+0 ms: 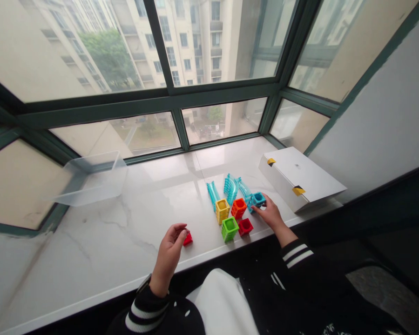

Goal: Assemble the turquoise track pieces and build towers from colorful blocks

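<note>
My left hand (170,251) pinches a small red block (187,239) just above the white marble sill (125,232). My right hand (270,215) grips a blue cube block (258,199) at the right end of a cluster of toys. That cluster holds a yellow cube (222,209), an orange cube (239,207), a green cube (229,228) and a red cube (245,226). Behind them lie translucent blue curved track pieces (230,186).
A clear plastic tub (94,179) sits at the back left of the sill. A white cardboard box (298,179) with yellow tape lies at the right, close to my right hand. Windows rise behind the sill; a grey wall stands on the right.
</note>
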`<state>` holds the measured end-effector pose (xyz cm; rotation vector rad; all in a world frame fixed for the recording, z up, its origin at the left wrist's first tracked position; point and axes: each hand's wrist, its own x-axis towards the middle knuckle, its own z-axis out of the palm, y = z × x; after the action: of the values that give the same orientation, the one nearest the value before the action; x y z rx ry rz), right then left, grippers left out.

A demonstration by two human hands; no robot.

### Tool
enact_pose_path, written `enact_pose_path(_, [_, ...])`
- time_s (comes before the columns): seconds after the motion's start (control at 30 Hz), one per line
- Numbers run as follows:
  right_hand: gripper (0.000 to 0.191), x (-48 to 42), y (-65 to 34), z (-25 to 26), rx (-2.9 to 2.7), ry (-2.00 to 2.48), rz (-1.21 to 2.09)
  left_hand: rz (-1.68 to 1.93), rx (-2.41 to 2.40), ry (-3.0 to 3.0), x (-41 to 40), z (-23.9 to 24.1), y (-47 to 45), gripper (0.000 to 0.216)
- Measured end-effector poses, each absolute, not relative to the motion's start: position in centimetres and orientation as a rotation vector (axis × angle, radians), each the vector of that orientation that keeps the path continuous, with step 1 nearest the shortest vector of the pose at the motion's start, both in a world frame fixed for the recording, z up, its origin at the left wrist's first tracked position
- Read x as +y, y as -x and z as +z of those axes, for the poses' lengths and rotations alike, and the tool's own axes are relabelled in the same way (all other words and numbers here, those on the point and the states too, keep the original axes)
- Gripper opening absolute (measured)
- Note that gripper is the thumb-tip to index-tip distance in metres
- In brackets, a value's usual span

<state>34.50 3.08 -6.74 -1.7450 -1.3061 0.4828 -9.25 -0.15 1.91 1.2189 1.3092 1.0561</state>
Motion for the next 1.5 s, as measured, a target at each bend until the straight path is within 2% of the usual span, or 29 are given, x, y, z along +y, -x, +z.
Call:
enact_pose_path(0.2, [0.109, 2.0, -34.7, -7.1, -1.334, 1.773, 0.564, 0.947, 1.484, -1.36, 0.5, -0.6, 11.7, 0.046])
enact_pose_path(0.33, [0.111, 0.2, -35.5, -8.4, -1.336, 1.851, 0.586, 0.849, 1.534, -1.422, 0.6, -2.9, 12.0, 0.053])
enact_pose_path(0.5, [0.096, -2.0, -36.8, -8.4, -1.247, 1.877, 0.553, 0.819, 1.58, -1.603, 0.8, -5.6, 12.0, 0.052])
enact_pose_path(0.7, [0.061, -3.1, -35.7, -3.4, -1.084, 1.762, 0.13, 0.818, 1.58, -1.846, 0.8, -6.8, 12.2, 0.049])
enact_pose_path(0.87, [0.045, -2.6, -31.9, 0.4, -1.127, 1.584, -0.016, 0.813, 1.534, -1.811, 0.6, -7.3, 12.4, 0.048])
enact_pose_path(1.03, [0.038, -2.0, -27.4, 3.0, -1.247, 1.395, 0.068, 0.942, 1.516, -1.642, 0.1, -5.7, 12.4, 0.046])
enact_pose_path(1.3, [0.032, -2.5, -20.2, 7.6, -1.586, 1.112, 0.096, 1.236, 1.281, -1.291, -1.4, 0.3, 11.2, 0.055])
enact_pose_path(1.5, [0.038, -2.8, -15.5, 10.2, -1.779, 0.962, 0.332, 1.324, 1.018, -1.299, -2.6, 4.8, 9.5, 0.05])
